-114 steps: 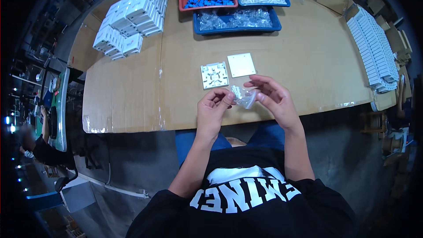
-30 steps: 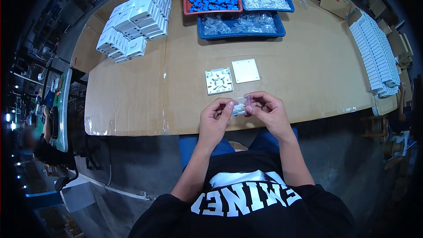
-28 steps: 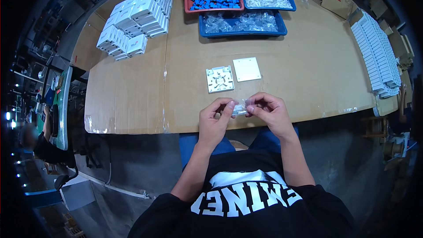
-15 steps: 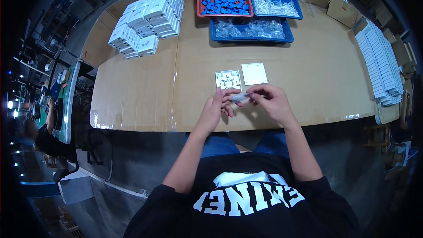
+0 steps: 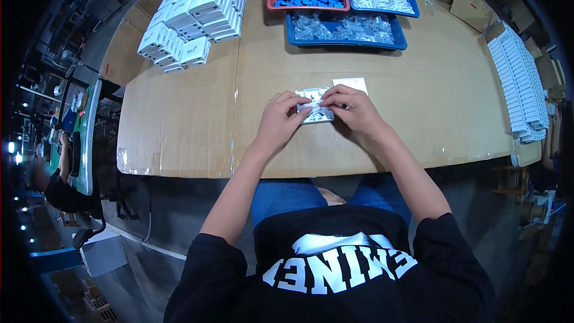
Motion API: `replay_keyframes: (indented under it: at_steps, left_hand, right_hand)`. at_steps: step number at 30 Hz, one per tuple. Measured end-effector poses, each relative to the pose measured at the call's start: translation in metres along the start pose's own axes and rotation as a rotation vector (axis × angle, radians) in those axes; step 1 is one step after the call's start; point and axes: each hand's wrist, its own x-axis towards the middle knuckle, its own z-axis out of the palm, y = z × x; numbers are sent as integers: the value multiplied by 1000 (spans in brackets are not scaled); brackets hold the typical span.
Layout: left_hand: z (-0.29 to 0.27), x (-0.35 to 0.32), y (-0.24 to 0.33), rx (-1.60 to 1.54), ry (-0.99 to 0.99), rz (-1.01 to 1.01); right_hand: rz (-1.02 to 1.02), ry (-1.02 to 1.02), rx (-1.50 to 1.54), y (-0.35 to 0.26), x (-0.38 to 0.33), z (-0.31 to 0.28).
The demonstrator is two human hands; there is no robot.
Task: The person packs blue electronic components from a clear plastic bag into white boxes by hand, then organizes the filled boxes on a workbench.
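A square white plastic box base (image 5: pixel 317 118), with moulded parts inside, lies on the cardboard-covered table in front of me. Over it, the fingertips of both hands pinch a small clear plastic bag (image 5: pixel 315 106). My left hand (image 5: pixel 280 119) closes on the bag's left side, its thumb low over the base. From the other side my right hand (image 5: pixel 360 112) grips the bag with thumb and fingers together. What the bag contains is too small to make out. Just behind my right hand lies a flat white square cover (image 5: pixel 353 82), partly hidden by it.
At the back stand a red tray (image 5: pixel 307 8) of blue pieces, a blue tray (image 5: pixel 382 12) of white sticks and a lower blue tray (image 5: pixel 347 45) of clear bags. White boxes (image 5: pixel 194 12) are stacked left, white parts (image 5: pixel 517 84) right. A person (image 5: pixel 60 185) sits far left.
Both hands have moved away from me, carrying the small bag from in front of the base to over it. My right hand now covers part of the flat cover.
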Motion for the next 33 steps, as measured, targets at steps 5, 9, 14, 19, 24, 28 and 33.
replay_keyframes:
  at_steps: [5,9,14,19,24,28,33]
  left_hand:
    - [8,-4,1,121,93,60]
    - [8,-6,0,163,124,75]
    - [10,-5,-4,242,132,117]
    - [16,-4,2,217,168,49]
    - [17,-3,1,240,184,98]
    - [19,-3,-1,227,198,121]
    - [18,-7,-2,157,196,100]
  right_hand:
    - [-114,-37,-308,-1,0,0]
    - [-183,-67,-381,-9,2,-6]
    - [-176,-87,-459,-17,1,-5]
    - [-125,-128,-398,-8,11,-11]
    - [44,-135,-244,-2,13,-8]
    - [57,-120,-298,-6,15,-7]
    - [-122,-18,-614,-11,16,2]
